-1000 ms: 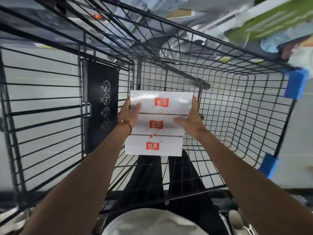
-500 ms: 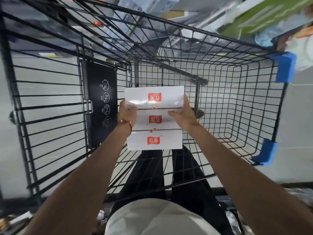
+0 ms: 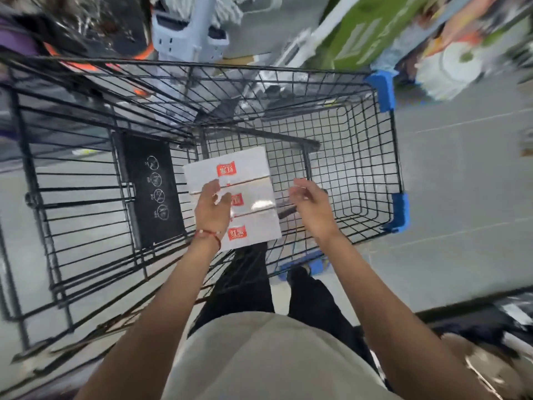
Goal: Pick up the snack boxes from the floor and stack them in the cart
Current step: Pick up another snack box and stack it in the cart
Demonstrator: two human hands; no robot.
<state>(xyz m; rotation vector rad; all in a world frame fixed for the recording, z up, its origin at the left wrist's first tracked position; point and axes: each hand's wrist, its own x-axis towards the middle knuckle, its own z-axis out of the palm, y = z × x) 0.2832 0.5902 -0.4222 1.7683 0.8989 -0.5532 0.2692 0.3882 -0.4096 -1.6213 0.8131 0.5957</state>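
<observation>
Cart: a black wire shopping cart (image 3: 360, 157) is standing just in front of the person, its 2 blue corner bumpers (image 3: 382, 90) showing on the right side.
Panel: a black flap (image 3: 153, 189) with 4 round icons is lying against the left side of the basket, just beside the boxes.
Surroundings: blurred shelf goods, including a green package (image 3: 363, 33) and a pale blue plastic item (image 3: 190, 33), are showing beyond the far rim; grey floor (image 3: 461, 197) is showing to the right.
Snack boxes: 3 white snack boxes (image 3: 253, 203) with red labels are lying edge to edge inside the basket, left of its middle.
In the way: the left hand is covering part of the middle box's label.
Left hand: the left hand (image 3: 213, 207), with a red bracelet (image 3: 209, 234) on its wrist, is hovering over the middle box, fingers (image 3: 215, 187) loosely bent and gripping nothing; whether it is touching is unclear.
Right hand: the right hand (image 3: 310, 206) is hanging clear of the boxes on their right, fingers loosely curled and empty.
</observation>
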